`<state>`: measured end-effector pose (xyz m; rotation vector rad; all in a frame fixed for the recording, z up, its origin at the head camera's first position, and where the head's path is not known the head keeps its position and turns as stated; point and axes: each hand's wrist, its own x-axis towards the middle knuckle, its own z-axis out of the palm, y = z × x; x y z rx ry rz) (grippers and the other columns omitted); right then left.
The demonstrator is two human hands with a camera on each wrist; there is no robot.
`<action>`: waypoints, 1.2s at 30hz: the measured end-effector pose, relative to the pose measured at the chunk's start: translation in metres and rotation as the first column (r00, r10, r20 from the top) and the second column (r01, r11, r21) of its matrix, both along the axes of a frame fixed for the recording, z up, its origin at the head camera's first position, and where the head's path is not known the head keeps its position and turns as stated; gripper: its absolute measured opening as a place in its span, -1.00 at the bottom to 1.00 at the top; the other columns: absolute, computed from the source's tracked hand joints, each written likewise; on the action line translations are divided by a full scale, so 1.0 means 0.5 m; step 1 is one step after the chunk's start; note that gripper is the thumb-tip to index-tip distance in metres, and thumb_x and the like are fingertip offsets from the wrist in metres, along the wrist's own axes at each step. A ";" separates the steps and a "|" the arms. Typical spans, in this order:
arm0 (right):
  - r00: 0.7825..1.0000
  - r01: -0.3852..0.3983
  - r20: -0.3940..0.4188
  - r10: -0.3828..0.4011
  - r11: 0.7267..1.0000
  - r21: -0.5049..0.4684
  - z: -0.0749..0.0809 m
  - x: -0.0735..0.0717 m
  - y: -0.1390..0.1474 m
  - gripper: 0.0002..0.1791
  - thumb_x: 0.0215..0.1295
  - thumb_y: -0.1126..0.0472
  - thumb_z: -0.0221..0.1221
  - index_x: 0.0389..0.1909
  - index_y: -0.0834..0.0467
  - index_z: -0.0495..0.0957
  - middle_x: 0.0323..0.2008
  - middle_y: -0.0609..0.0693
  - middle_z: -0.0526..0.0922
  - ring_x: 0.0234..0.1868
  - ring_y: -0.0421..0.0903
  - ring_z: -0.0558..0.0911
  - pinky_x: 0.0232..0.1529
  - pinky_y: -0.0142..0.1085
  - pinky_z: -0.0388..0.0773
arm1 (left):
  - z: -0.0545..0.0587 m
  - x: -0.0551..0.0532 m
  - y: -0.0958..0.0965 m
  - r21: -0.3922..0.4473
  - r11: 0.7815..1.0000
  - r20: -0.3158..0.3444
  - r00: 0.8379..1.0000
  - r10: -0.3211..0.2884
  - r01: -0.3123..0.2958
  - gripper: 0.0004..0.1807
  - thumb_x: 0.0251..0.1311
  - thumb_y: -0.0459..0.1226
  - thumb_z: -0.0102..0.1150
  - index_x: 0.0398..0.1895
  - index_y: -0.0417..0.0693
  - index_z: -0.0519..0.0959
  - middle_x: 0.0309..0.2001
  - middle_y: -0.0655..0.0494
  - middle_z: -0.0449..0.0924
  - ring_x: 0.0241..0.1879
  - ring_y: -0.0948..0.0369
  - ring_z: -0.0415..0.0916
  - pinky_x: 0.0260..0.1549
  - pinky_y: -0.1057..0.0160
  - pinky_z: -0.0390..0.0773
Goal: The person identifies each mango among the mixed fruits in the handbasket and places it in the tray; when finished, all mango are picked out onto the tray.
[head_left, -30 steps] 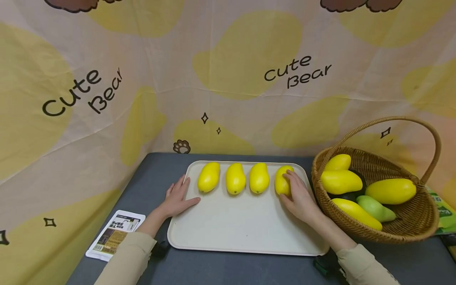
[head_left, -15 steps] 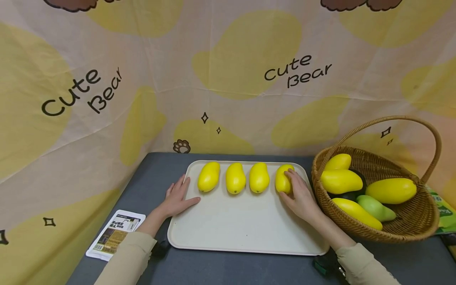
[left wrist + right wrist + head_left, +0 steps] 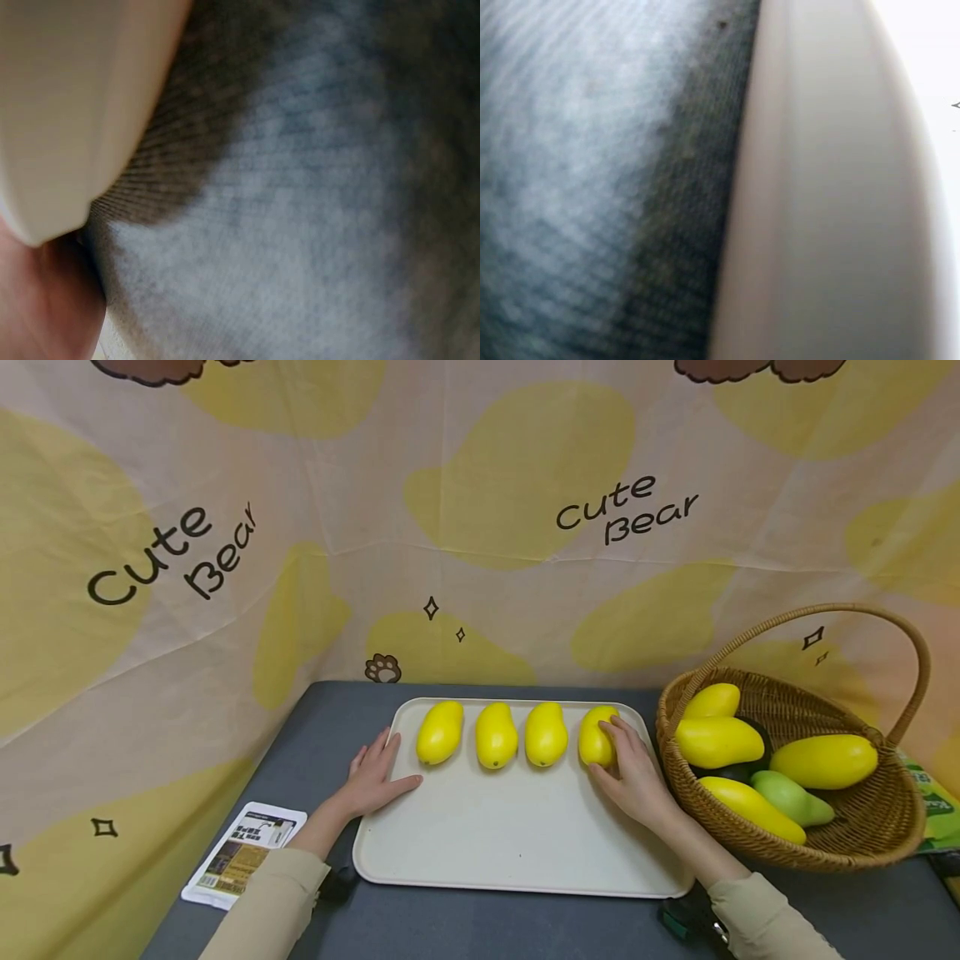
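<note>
While the right hand (image 3: 636,783) is kept half open, the yellow fruit (image 3: 593,739) is held at its ten o'clock between thumb and curved fingers, oblong, smooth and glossy.

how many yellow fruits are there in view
8: four yellow fruits in a row along the tray's far side, the rightmost gripped by the right hand; four in the basket, where more may be hidden.
</note>
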<state>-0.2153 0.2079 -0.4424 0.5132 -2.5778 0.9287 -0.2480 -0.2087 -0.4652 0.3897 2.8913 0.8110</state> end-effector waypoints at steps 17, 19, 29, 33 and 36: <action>1.000 0.001 0.007 -0.001 1.000 -0.002 -0.005 0.001 0.001 -0.27 0.13 0.40 0.34 0.29 0.42 0.22 0.33 0.44 0.14 0.28 0.40 0.23 0.26 0.23 0.16 | 0.003 -0.001 0.001 0.005 1.000 0.005 1.000 -0.004 0.004 0.04 0.25 0.11 0.11 0.50 -0.39 -0.12 0.52 -0.33 -0.29 0.49 -0.17 -0.31 0.34 -0.22 -0.40; 1.000 -0.002 0.005 0.002 1.000 -0.002 -0.005 0.001 0.001 -0.27 0.13 0.39 0.33 0.29 0.42 0.22 0.33 0.44 0.14 0.29 0.40 0.23 0.26 0.23 0.16 | 0.002 -0.001 0.001 0.007 1.000 0.007 1.000 -0.001 0.001 0.05 0.25 0.11 0.11 0.50 -0.38 -0.13 0.52 -0.32 -0.29 0.49 -0.17 -0.31 0.34 -0.22 -0.40; 0.999 -0.009 -0.045 0.008 1.000 -0.009 -0.005 0.007 0.004 -0.27 0.13 0.34 0.33 0.28 0.44 0.22 0.34 0.45 0.12 0.30 0.40 0.20 0.24 0.27 0.13 | 0.002 -0.001 0.003 0.025 1.000 0.018 1.000 0.005 -0.005 0.11 0.22 0.10 0.14 0.50 -0.41 -0.21 0.52 -0.31 -0.31 0.50 -0.16 -0.33 0.35 -0.20 -0.39; 0.998 -0.010 -0.061 0.012 0.999 0.034 0.012 0.020 -0.002 -0.25 0.13 0.31 0.33 0.30 0.43 0.21 0.35 0.46 0.10 0.33 0.40 0.17 0.26 0.28 0.10 | 0.008 -0.004 -0.004 0.110 0.994 0.055 0.998 0.006 -0.012 0.08 0.24 0.01 0.15 0.51 -0.39 -0.27 0.52 -0.31 -0.31 0.50 -0.16 -0.33 0.36 -0.16 -0.41; 0.999 -0.037 -0.018 0.039 0.996 0.082 0.044 0.044 -0.008 -0.26 0.17 0.27 0.32 0.32 0.39 0.21 0.37 0.44 0.09 0.36 0.37 0.15 0.27 0.28 0.12 | 0.014 -0.005 -0.014 0.224 0.973 0.129 0.991 0.028 -0.057 0.00 0.30 -0.08 0.10 0.53 -0.29 -0.30 0.53 -0.27 -0.32 0.50 -0.17 -0.43 0.36 -0.17 -0.48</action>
